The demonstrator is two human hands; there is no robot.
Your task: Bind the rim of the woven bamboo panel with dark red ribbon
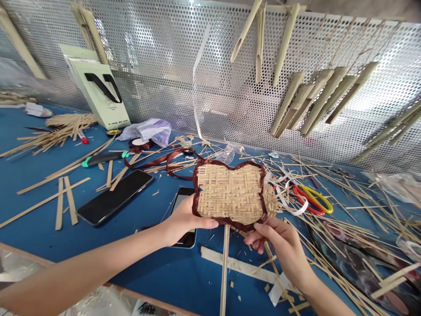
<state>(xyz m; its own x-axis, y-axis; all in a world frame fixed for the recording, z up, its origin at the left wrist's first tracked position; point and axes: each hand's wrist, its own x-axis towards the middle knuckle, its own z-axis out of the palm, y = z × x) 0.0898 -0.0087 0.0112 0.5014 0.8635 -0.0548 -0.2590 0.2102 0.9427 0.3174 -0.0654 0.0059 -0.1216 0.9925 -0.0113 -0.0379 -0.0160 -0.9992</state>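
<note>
Both my hands hold up a flat woven bamboo fan (230,193), its lattice of pale strips edged with dark brown ribbon. My left hand (187,219) grips the fan's left edge, with the thumb lying across its front. My right hand (279,245) pinches the lower right edge from below. A thin bamboo handle (225,272) runs down from the fan's bottom edge. A second woven piece (270,200) shows behind the right edge. Beneath my left hand lies a black smartphone (186,192), partly hidden.
The blue worktable (148,272) is strewn with bamboo strips (342,197). On it lie another smartphone (113,196), red and yellow scissors (312,199), a ribbon roll (140,144) and a green-handled tool (101,159). Split bamboo pieces (315,101) hang from a perforated metal panel (158,83).
</note>
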